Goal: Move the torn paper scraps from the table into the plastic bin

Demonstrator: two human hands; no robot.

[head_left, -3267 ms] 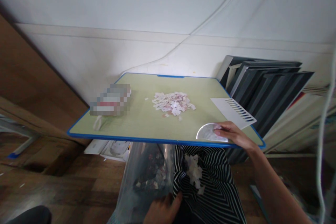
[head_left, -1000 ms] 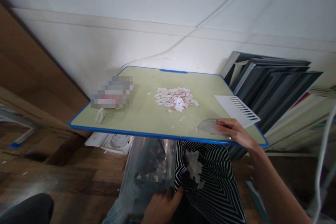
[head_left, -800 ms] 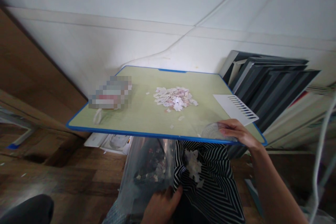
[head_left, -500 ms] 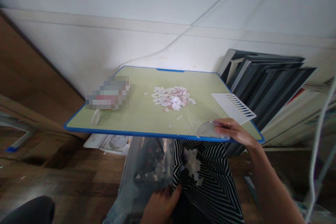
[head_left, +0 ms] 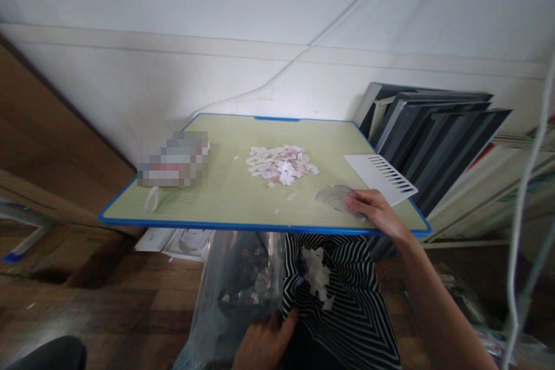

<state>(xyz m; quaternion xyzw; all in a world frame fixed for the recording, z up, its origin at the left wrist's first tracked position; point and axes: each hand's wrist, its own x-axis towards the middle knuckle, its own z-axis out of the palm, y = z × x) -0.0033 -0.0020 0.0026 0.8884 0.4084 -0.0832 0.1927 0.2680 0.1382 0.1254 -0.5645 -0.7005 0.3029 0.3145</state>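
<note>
My right hand (head_left: 368, 208) pinches a clear plastic protractor (head_left: 333, 195) above the front right part of the green tabletop (head_left: 217, 202). A heap of small torn paper pieces (head_left: 281, 163) lies mid-table, with a few loose scraps in front. Below the front edge, my left hand (head_left: 265, 342) is closed at the left border of a black-and-white striped cloth (head_left: 355, 300), beside a clear plastic bag (head_left: 208, 300). Its fingertips are partly hidden. White scraps (head_left: 316, 272) rest in a fold of the cloth; more scraps show inside the plastic bag.
A white slotted plate (head_left: 381, 176) lies on the table's right side. A blurred-out object (head_left: 173, 162) with a white loop sits on the left. Dark flat panels (head_left: 425, 133) lean against the wall at right. A white cable (head_left: 520, 231) hangs in front.
My right hand has lifted the protractor slightly back from the table's front edge, and the protractor has turned a little. My left hand stays in place; the view has shifted slightly.
</note>
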